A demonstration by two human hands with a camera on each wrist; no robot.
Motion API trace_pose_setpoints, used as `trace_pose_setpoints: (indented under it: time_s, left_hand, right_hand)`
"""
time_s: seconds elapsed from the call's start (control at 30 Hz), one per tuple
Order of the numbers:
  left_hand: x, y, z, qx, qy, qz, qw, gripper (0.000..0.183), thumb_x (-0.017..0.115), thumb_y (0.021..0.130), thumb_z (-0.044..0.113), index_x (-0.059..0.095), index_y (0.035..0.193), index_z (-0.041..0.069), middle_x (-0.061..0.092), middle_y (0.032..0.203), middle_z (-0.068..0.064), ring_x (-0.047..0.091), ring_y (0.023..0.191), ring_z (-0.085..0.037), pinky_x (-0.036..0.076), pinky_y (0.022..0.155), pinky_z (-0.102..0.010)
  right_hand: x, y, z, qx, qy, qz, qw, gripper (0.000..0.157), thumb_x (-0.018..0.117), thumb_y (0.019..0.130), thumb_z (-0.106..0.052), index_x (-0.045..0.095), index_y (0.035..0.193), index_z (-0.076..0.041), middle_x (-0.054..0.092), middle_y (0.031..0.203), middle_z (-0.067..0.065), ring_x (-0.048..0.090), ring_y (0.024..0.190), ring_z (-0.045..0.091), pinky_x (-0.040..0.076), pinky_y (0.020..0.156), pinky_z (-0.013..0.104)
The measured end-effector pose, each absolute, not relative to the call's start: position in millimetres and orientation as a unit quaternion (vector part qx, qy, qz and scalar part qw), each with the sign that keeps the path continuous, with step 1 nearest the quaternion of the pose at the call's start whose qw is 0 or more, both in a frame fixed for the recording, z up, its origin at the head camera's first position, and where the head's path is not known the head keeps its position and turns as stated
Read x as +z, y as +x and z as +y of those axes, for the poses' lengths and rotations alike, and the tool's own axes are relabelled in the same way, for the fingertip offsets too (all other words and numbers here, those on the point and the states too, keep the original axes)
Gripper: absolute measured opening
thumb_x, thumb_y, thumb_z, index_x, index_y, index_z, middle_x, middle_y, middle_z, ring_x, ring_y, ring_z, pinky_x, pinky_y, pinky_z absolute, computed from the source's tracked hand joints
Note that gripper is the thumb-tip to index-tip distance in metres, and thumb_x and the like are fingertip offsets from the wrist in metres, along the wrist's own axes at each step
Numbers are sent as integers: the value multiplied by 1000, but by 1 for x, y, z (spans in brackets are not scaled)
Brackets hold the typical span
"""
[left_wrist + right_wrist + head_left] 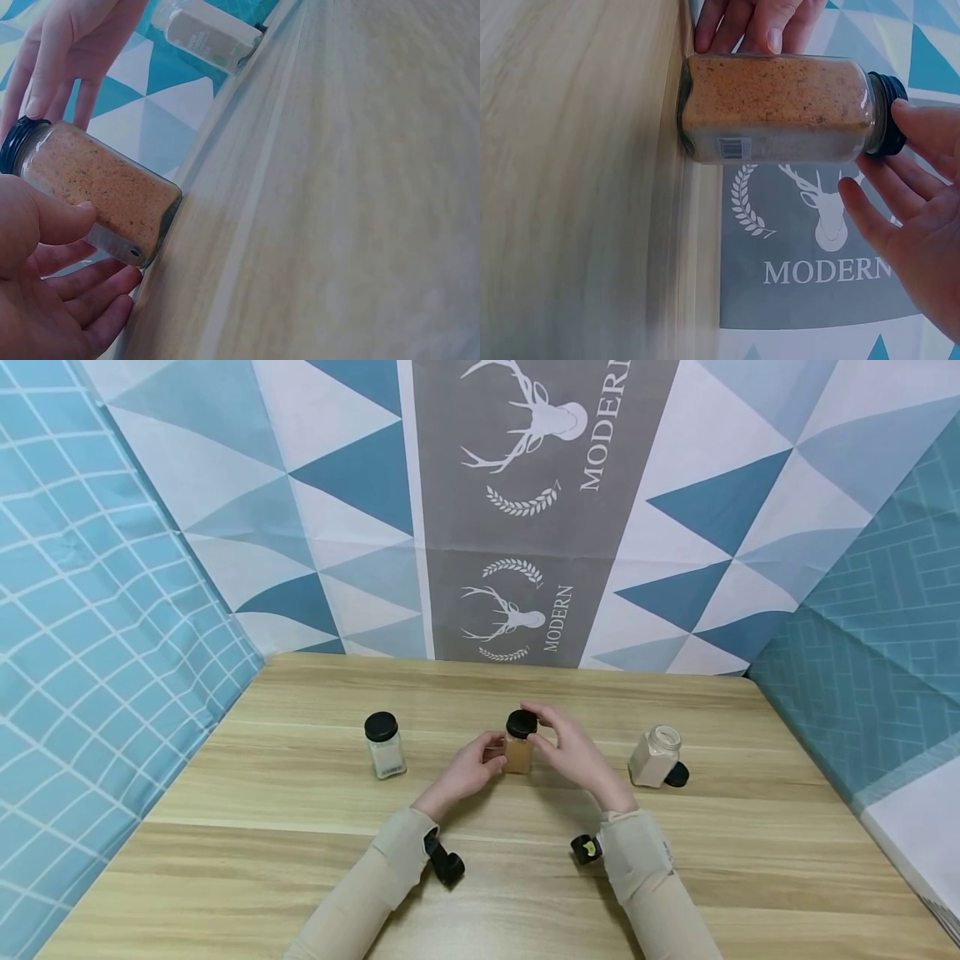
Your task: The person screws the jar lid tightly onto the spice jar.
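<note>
A clear glass spice jar (517,755) of orange-brown seasoning stands upright on the table between my hands. My left hand (470,766) holds its side, thumb in front and fingers behind, as the left wrist view shows with the jar (109,180) close up. My right hand (573,756) pinches the black lid (522,722) between thumb and fingers. In the right wrist view the lid (891,112) sits on the jar's neck and a barcode label (735,148) shows low on the glass. Whether the lid is loose or tight cannot be seen.
To the left stands a jar of pale contents (386,753) with its black lid on. At the right is an uncapped jar of pale powder (654,758), with a black lid (677,775) lying beside it. The wooden table (300,793) meets patterned cloth at the back.
</note>
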State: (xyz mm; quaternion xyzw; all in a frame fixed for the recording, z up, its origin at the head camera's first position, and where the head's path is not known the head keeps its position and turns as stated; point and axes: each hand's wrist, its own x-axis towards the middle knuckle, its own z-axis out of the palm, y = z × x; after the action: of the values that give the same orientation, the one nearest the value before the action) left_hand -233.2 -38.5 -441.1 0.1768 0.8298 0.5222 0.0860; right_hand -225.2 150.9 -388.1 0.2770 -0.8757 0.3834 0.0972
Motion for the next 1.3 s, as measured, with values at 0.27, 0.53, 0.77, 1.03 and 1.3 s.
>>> trace_pose_setpoints:
  time_s: [0.27, 0.53, 0.77, 1.03, 1.3]
  left_hand:
    - [-441, -233, -39, 524, 177, 829, 83, 43, 50, 92, 8, 39, 133, -1, 48, 129, -19, 51, 115, -30, 45, 94, -38]
    - [-442, -233, -39, 523, 177, 830, 83, 43, 49, 93, 7, 39, 134, -1, 48, 129, -19, 52, 114, -30, 45, 94, -38]
    - [-441, -232, -39, 522, 182, 830, 78, 42, 50, 92, 6, 40, 132, -2, 49, 128, -20, 52, 113, -31, 45, 93, -38]
    - [-441, -233, -38, 516, 175, 834, 83, 43, 49, 93, 8, 39, 134, 0, 49, 129, -18, 52, 114, -29, 45, 94, -38]
    - [-441, -234, -38, 511, 175, 838, 80, 43, 49, 93, 8, 39, 134, 1, 48, 130, -18, 52, 114, -29, 45, 94, -37]
  right_hand:
    - [-388, -224, 154, 392, 266, -874, 105, 43, 58, 87, -5, 47, 129, -2, 53, 126, 14, 52, 112, 29, 41, 98, 43]
    - [-391, -225, 156, 391, 241, -878, 135, 41, 61, 85, -4, 51, 125, -4, 62, 109, 11, 56, 104, 26, 41, 96, 45]
    - [-392, -226, 156, 374, 234, -883, 159, 39, 63, 84, -5, 54, 122, -6, 61, 98, 9, 58, 97, 24, 43, 92, 44]
    - [-393, -228, 154, 382, 247, -877, 157, 40, 63, 83, -4, 53, 122, -2, 61, 106, 11, 57, 100, 25, 43, 93, 43]
    - [-393, -226, 151, 372, 286, -871, 148, 43, 58, 85, 3, 49, 127, -1, 55, 121, 17, 55, 106, 30, 47, 91, 42]
